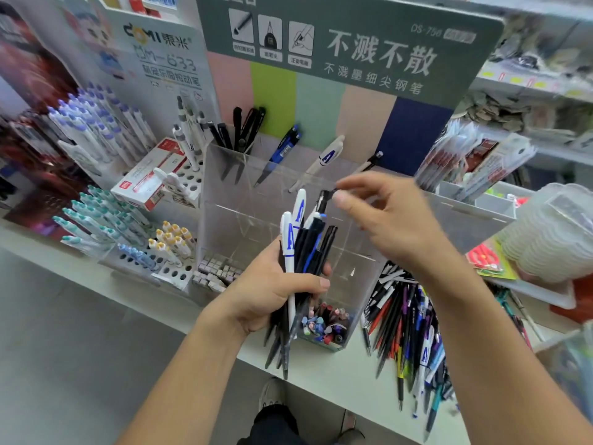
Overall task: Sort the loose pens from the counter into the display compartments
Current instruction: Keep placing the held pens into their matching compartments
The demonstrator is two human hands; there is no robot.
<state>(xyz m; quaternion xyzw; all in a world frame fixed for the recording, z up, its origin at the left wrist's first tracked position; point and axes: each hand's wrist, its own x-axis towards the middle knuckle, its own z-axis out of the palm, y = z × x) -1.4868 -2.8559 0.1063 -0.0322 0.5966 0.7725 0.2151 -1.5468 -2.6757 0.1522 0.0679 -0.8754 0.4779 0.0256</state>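
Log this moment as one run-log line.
left hand: grips pen bundle | right hand: pinches black pen top | loose pens: on counter

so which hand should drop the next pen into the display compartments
Right. Its fingers already pinch the top of a black pen above the clear display, while the left hand is full, gripping the bundle of pens.

One view only, from a camera worn on the person's head. It looks forward and steeply down over the near edge of the table (337, 377), close enough that both forearms fill the lower frame and the floor and shoes show below. The wide lens bends the edges. Facing it at the far side stands the display backboard (321, 101), with shelves far right.
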